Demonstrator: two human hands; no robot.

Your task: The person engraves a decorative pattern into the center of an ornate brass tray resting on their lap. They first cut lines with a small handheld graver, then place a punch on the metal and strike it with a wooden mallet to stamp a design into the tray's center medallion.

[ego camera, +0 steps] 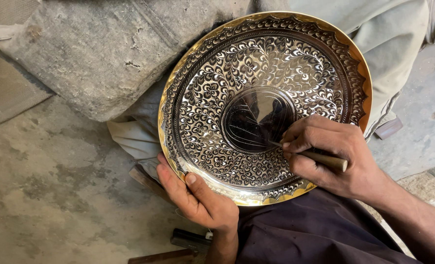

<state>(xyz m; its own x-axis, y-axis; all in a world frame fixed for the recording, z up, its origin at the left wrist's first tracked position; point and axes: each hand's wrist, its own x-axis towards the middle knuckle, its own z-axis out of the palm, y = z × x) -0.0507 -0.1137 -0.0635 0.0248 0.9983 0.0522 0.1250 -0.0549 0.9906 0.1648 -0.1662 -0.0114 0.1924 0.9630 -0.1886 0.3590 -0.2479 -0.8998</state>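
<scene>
Nearest, at the bottom edge: dark cloth over a lap [320, 230], and beside it on the floor a small dark tool [190, 238] next to a strip of wood [161, 256]. Just above, left hand [195, 195] clamped on the lower rim of a large round brass plate [212, 98], thumb lying on the engraved face, fingers curled out of sight behind the edge. To the right, right hand [332, 154] closed in a pen grip around a slim engraving tool [315, 156] with a wooden handle, metal tip touching the smooth dark centre disc of the plate. Plate tilted up, propped across the lap, covered in dense floral scrollwork with a scalloped golden border. Farther off, pale cloth [389, 44] behind the plate, a rough grey stone block [100, 54] at upper left, stained concrete floor [46, 186] beyond.
</scene>
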